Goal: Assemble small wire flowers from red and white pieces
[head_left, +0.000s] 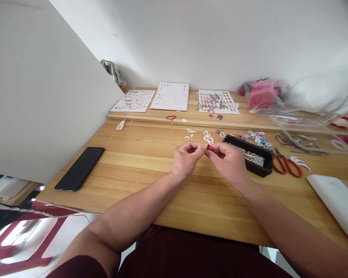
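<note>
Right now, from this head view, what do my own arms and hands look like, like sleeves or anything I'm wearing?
Your left hand and right hand are ungloved, and both forearms are bare, with no watch or bracelet visible. A dark maroon sleeve shows near your left elbow; the right sleeve is out of view.

One head-worn view, forward and down over the nearby wooden table (139, 150).

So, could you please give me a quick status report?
Left hand and right hand fingertip to fingertip. Small red piece pinched between them. Black tray close beside right hand. Nothing visibly blocking.
</note>
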The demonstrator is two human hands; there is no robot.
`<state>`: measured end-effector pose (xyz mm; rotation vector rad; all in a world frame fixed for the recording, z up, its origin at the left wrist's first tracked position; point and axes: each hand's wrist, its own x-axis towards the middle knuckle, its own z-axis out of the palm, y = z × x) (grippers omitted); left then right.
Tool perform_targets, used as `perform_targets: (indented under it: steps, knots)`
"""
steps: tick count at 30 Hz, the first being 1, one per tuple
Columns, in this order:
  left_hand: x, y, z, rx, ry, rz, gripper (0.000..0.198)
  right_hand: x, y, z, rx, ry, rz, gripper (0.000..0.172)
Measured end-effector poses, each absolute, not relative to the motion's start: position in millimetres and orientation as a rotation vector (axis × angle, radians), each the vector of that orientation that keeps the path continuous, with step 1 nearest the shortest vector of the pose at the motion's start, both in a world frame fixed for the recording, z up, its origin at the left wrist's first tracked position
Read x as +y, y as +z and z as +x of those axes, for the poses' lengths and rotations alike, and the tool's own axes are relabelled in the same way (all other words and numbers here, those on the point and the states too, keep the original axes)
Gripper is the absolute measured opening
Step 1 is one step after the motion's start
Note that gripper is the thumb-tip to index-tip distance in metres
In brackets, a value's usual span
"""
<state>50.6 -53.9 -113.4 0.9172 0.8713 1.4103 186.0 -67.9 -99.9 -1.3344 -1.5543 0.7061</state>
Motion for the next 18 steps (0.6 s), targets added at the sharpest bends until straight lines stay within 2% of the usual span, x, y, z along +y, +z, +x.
perform_targets:
  steps: [12, 18]
  knots:
    - [-53.0, -119.3, 54.3, 0.904, 1.389, 0.823, 0.027, -68.5, -99.1, 183.4, -1.524, 0.682, -1.376, 0.016]
    - [-48.7, -118.9, 50.1, 0.869, 1.254, 0.726, 0.029, -57.9, -92.1, 196.4, -1.355, 1.103, -1.269, 0.019]
